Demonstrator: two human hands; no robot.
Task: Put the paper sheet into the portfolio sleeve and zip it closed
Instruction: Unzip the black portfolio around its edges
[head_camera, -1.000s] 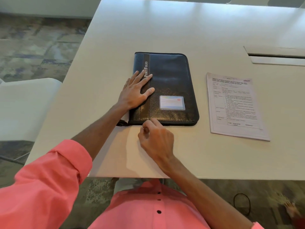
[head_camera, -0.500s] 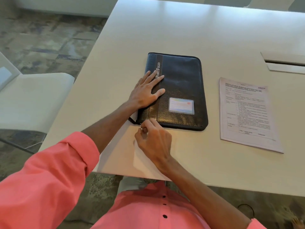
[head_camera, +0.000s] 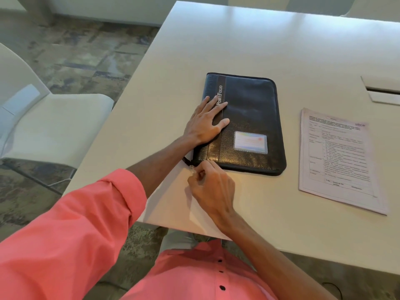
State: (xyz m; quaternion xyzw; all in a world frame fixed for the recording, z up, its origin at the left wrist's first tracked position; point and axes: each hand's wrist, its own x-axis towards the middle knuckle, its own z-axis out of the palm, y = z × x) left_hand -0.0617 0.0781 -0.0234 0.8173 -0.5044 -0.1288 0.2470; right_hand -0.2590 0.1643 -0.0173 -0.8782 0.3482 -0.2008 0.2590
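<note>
A black zippered portfolio [head_camera: 251, 118] lies flat and closed on the white table [head_camera: 238, 40], with a card window on its front. My left hand [head_camera: 205, 124] rests flat on its left side, fingers spread over the spine strip. My right hand [head_camera: 212, 187] is at the portfolio's near left corner, thumb and fingers pinched on the small zipper pull [head_camera: 191, 166]. The printed paper sheet [head_camera: 337, 156] lies on the table to the right of the portfolio, apart from it.
A white chair [head_camera: 54, 126] stands at the left of the table. A cable slot cover [head_camera: 383, 89] is set into the tabletop at the far right. The table's near edge runs just under my right wrist.
The camera view has shifted, so everything sits further right in the frame. My right hand has slid left along the portfolio's near edge to its left corner. My left hand stays pressed on the cover.
</note>
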